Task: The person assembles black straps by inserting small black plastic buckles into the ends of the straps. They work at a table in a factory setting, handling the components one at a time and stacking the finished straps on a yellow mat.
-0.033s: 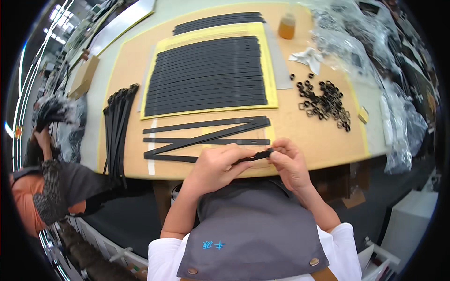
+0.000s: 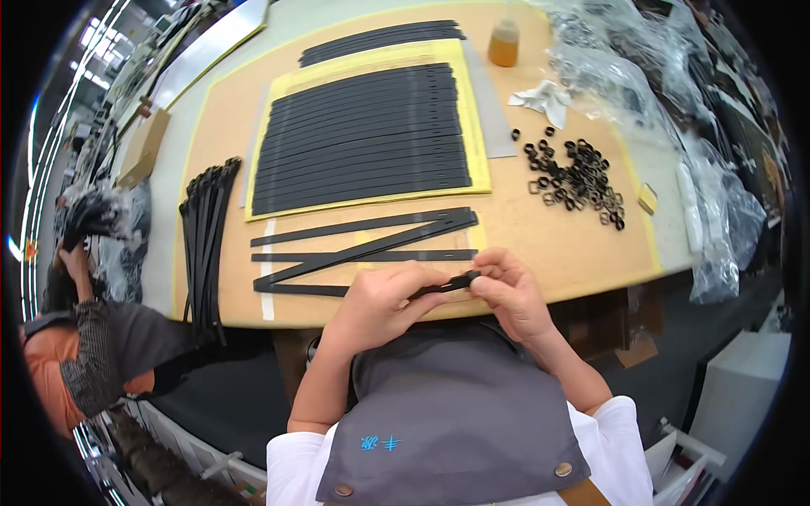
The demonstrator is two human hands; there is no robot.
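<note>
Near the front edge of the table, my left hand (image 2: 384, 302) pinches a flat black strap (image 2: 316, 290) close to its right end. The rest of that strap runs left along the table. My right hand (image 2: 510, 297) is closed at the strap's tip, thumb and fingertips pressed together. A small dark piece shows between both hands; whether it is a loop or just the strap end, I cannot tell. Just beyond my hands, several loose black straps (image 2: 363, 255) lie in a crossed, zigzag arrangement.
Rows of black straps (image 2: 363, 139) cover a yellow-edged board (image 2: 367, 205), with more straps (image 2: 380, 40) behind. A strap bundle (image 2: 207, 228) overhangs the front left. Small black loops (image 2: 582, 173), a white cloth (image 2: 544, 101), an amber bottle (image 2: 504, 46) and plastic bags (image 2: 624, 76) lie right. A co-worker (image 2: 80, 337) is left.
The table and its contents sit slightly farther left in the picture. My hands keep their hold on the same strap, with almost the same finger positions.
</note>
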